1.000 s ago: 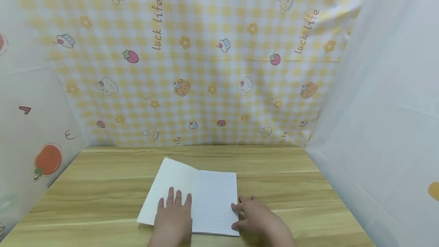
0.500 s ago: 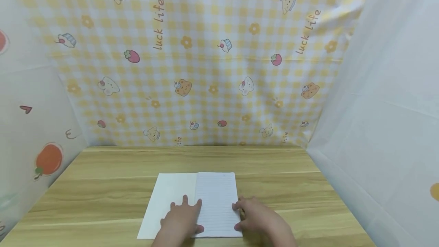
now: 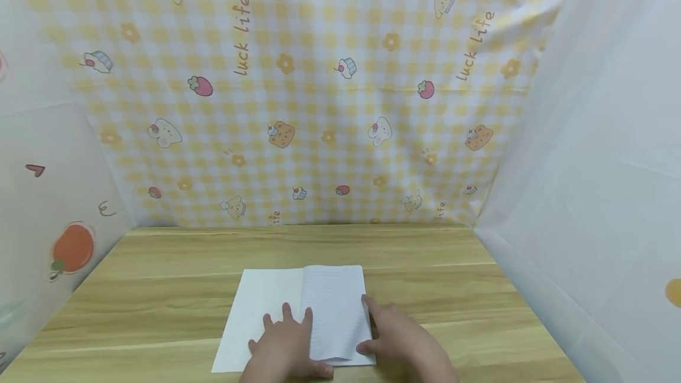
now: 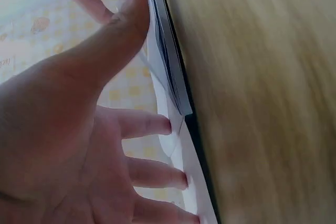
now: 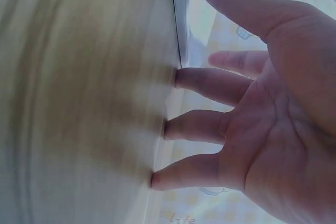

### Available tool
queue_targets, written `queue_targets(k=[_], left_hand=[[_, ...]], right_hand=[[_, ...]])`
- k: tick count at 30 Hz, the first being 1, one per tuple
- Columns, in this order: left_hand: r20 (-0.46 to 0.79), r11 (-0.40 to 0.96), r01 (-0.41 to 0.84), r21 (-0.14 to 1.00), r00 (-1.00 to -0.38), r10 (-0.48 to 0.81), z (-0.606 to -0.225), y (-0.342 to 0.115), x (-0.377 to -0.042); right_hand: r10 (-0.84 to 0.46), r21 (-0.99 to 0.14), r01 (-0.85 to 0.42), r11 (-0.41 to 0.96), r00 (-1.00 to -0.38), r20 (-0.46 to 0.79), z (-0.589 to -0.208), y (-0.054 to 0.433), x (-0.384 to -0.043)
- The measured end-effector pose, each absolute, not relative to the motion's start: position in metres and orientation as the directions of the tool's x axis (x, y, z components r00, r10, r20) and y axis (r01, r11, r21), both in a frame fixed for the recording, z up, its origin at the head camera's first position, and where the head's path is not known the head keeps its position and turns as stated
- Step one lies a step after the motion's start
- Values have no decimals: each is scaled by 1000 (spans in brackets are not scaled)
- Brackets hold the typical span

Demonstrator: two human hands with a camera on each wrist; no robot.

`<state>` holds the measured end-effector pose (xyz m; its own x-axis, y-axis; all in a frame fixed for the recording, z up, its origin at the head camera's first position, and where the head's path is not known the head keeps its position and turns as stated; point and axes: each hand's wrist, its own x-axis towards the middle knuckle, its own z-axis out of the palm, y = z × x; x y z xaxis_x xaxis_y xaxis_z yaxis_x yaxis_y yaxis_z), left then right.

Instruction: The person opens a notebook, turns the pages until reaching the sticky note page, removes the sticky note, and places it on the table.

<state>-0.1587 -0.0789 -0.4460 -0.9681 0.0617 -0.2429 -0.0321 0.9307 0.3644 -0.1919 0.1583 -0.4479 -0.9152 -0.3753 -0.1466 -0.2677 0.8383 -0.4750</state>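
An open notebook (image 3: 335, 306) lies on the table, its blank white inside cover (image 3: 268, 291) to the left and a lined page to the right. Near the bottom edge the top page bows up slightly. My left hand (image 3: 282, 344) spreads its fingers over the cover and the fold, with the thumb out at the near edge of the pages. At the right edge, my right hand (image 3: 401, 336) has its index fingertip on the page side and its thumb at the lower right corner. In the right wrist view its other fingertips (image 5: 167, 129) rest on the table beside the notebook.
The wood-grain table (image 3: 452, 276) extends around the notebook. A yellow checked cloth (image 3: 319, 105) with cartoon prints hangs behind it, and white sheets close off the left (image 3: 48, 135) and right (image 3: 596, 152) sides.
The cover, raised at first, now lies flat. My left hand has shifted right to the fold, its thumb reaching along the near edge. My right index finger has straightened forward, and the page now bows up.
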Motion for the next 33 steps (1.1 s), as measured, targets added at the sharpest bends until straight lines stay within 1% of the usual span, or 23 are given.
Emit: queue_targets(k=[2, 5, 7, 9, 10, 12, 14, 15, 16, 17, 18, 19, 20, 22, 24, 27, 30, 33], left_hand=[[-232, 929, -22, 370, -970, 69, -446, -80, -159], [-195, 924, 26, 381, -975, 108, -445, -86, -161], [-159, 922, 66, 382, -978, 135, -443, -91, -162], [-91, 928, 114, 354, -984, 155, -440, -94, -162], [-44, 935, 140, 325, -986, 163, -438, -94, -163], [69, 956, 206, 210, -978, 196, -434, -95, -162], [169, 964, 262, 42, -953, 252, -431, -94, -161], [199, 959, 280, -38, -939, 282, -431, -93, -160], [209, 951, 292, -106, -928, 308, -431, -93, -159], [193, 942, 301, -145, -926, 326, -433, -92, -158], [157, 940, 308, -147, -931, 330, -435, -91, -157], [115, 944, 308, -120, -940, 321, -438, -90, -157], [58, 952, 298, -67, -952, 302, -441, -88, -156], [-58, 965, 254, 64, -965, 257, -446, -85, -156], [-137, 963, 205, 178, -963, 230, -449, -83, -157], [-190, 947, 179, 268, -953, 234, -450, -82, -160], [-201, 932, 176, 316, -948, 247, -449, -83, -162], [-205, 921, 154, 359, -949, 239, -447, -83, -161]], right_hand=[[-367, -476, -253, 843, -916, -163, -448, 158, -193], [-371, -485, -244, 840, -910, -185, -448, 158, -194], [-386, -494, -253, 832, -904, -187, -448, 158, -195], [-402, -502, -269, 822, -898, -177, -449, 157, -195], [-407, -501, -278, 820, -897, -169, -450, 157, -195], [-417, -489, -301, 818, -897, -146, -451, 157, -195], [-418, -469, -317, 824, -900, -126, -452, 157, -195], [-419, -462, -324, 826, -900, -118, -452, 157, -195], [-417, -460, -322, 827, -901, -119, -452, 157, -195], [-417, -458, -322, 829, -901, -121, -452, 157, -195], [-416, -462, -318, 828, -900, -127, -452, 157, -196], [-416, -467, -314, 827, -899, -133, -451, 157, -196], [-418, -473, -311, 824, -898, -138, -451, 157, -196], [-416, -474, -305, 826, -897, -147, -450, 157, -196], [-417, -473, -306, 826, -896, -149, -449, 157, -196], [-414, -473, -300, 828, -897, -155, -447, 158, -196], [-413, -473, -300, 828, -898, -154, -447, 158, -197], [-430, -473, -327, 818, -894, -124, -447, 157, -196]])
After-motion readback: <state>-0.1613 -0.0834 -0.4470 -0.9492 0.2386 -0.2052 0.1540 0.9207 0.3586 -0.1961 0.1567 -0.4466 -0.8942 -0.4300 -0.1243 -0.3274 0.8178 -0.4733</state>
